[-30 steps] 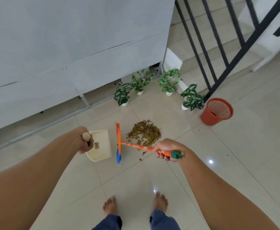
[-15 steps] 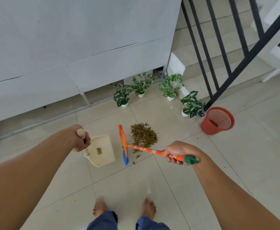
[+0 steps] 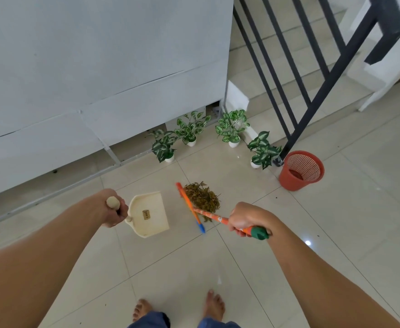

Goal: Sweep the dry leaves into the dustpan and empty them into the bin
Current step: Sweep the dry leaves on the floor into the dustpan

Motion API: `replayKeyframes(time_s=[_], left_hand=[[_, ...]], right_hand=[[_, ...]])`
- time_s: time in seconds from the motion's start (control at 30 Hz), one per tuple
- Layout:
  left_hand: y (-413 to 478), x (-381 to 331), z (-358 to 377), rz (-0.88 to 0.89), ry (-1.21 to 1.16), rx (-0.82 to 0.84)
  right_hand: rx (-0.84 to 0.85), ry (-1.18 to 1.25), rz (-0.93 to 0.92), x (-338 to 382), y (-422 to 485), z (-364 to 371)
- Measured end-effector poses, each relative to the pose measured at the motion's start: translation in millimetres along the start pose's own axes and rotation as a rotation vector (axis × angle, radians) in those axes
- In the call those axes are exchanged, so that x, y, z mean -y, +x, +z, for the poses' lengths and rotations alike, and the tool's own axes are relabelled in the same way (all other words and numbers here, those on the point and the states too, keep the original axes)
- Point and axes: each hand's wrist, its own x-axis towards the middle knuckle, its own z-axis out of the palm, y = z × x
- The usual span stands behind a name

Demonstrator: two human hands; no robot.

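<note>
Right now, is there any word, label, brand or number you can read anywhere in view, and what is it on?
Small brown tag on the inside of the cream dustpan: it carries dark letters, too small and blurred to read with any certainty.
Orange broom handle: pale patterned marks only, no legible text.
Red mesh bin and white plant pots: no writing visible.
Nothing else in view bears a sign or number.
</note>
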Motion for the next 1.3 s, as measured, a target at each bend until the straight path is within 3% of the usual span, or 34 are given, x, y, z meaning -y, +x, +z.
replayKeyframes(time_s=[0.3,0.53,0.9,1.3], left_hand=[[4,-12,-23,-0.001,-0.019,-0.032],[17,-33,-59,-0.017,-0.028,-0.062],[45,-87,-66,-0.02,0.047,-0.053],[66,-137,-49,-0.003,0.172,0.033]], right_hand=[[0.066,0.162,-0.098,49,27,21],[0.182,0.572,0.032,80,59,64],[0.122,0.711,0.073,108,57,51],[0.021,1.102,0.134,138,86,68]])
